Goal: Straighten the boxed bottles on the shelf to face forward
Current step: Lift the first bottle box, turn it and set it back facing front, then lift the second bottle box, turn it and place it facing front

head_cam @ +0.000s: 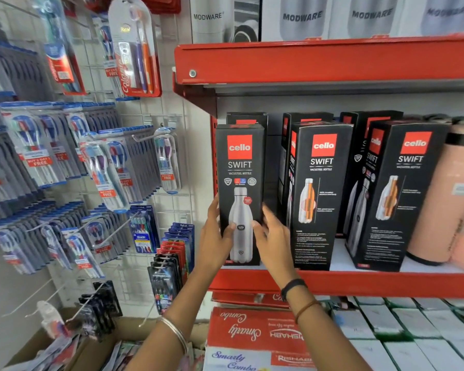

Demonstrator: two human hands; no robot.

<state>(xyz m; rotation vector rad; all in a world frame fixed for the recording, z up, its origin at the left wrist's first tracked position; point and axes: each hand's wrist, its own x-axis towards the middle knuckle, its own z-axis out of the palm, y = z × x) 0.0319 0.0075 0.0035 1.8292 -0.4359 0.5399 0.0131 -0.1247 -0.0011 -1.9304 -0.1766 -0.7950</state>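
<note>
My left hand (214, 236) grips the left edge of the leftmost black box (239, 194), thumb laid across its front, while my right hand (272, 236) clasps its right side, fingers curled around the edge. The box stands upright at the left end of the red shelf (386, 283), its front squarely toward me. It reads "cello SWIFT VACUSTEEL BOTTLE" above a picture of a steel bottle.

Just to its right stand two more cello boxes, the middle box (319, 194) and the right box (402, 194), both turned at an angle so a side panel shows; more black boxes stand behind them. A peach flask (439, 199) leans beside the right box, touching it or nearly so.

On the shelf above, white boxes (303, 17) read "MODWARE". To the left, a wire grid holds hanging toothbrush packs (134, 49), one marked "Colgate", several with "FREE" stickers. Below the shelf lies a red carton (252, 328) lettered "Smarty Combo".
</note>
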